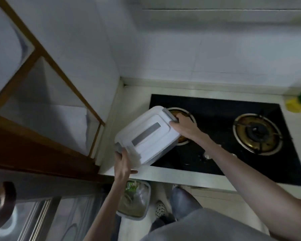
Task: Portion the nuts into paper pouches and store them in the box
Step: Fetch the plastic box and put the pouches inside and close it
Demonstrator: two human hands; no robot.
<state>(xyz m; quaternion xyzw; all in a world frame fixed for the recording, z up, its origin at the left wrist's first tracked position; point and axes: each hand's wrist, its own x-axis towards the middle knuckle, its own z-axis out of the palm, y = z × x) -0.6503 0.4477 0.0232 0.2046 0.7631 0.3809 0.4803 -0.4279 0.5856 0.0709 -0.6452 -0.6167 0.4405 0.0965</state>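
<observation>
A white plastic box [146, 134] with a closed lid, grey side latches and a grey strip on top is held tilted above the left end of the stove. My left hand [123, 164] grips its near lower end by the grey latch. My right hand [184, 126] grips its far end, thumb on the other grey latch. No nuts or paper pouches are visible; the box's contents are hidden by the lid.
A black glass gas stove [215, 145] with two burners sits in the white counter [163, 174]. A wooden-framed cabinet [42, 105] stands at left. On the floor below lies a tub [135, 200] holding bags. A yellow-green item [299, 101] sits far right.
</observation>
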